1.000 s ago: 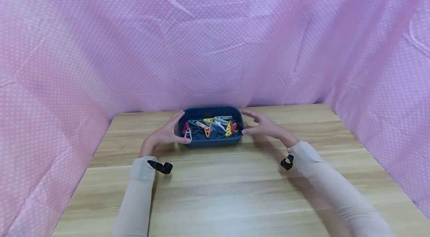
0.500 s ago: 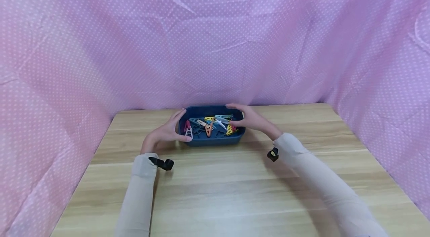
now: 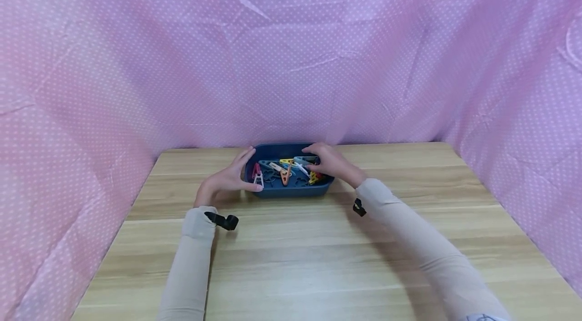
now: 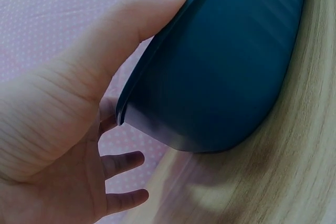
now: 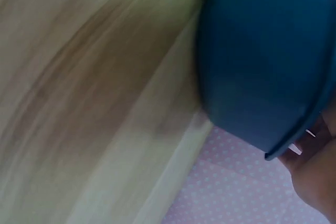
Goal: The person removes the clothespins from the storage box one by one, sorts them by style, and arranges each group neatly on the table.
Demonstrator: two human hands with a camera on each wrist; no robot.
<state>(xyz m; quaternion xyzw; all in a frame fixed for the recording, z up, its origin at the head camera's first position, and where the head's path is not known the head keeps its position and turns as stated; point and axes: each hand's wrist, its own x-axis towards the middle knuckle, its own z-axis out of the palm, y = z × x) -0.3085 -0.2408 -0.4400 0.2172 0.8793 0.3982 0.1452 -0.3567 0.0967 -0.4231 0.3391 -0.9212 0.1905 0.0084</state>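
A dark blue plastic bin (image 3: 293, 192) sits near the table's far edge with several coloured clothespins inside. Among them are an orange clothespin (image 3: 285, 176), a white clothespin (image 3: 258, 179) and a yellow clothespin (image 3: 314, 178). My left hand (image 3: 229, 178) spans the bin's left end, fingers spread; in the left wrist view its thumb (image 4: 147, 14) rests along the rim. Over the bin's right end reaches my right hand (image 3: 330, 162), with a gap between thumb and fingers above the clothespins. In the right wrist view, the bin wall hides most of that hand's fingers.
The wood-grain table (image 3: 291, 250) extends in front of the bin. Pink dotted cloth (image 3: 291, 58) hangs behind the table and along both sides. Dark shapes lie on the bin's floor, too small to make out.
My right hand has moved left from beside the bin's right end to over its inside. The left hand stays at the left end. The head view has shifted slightly.
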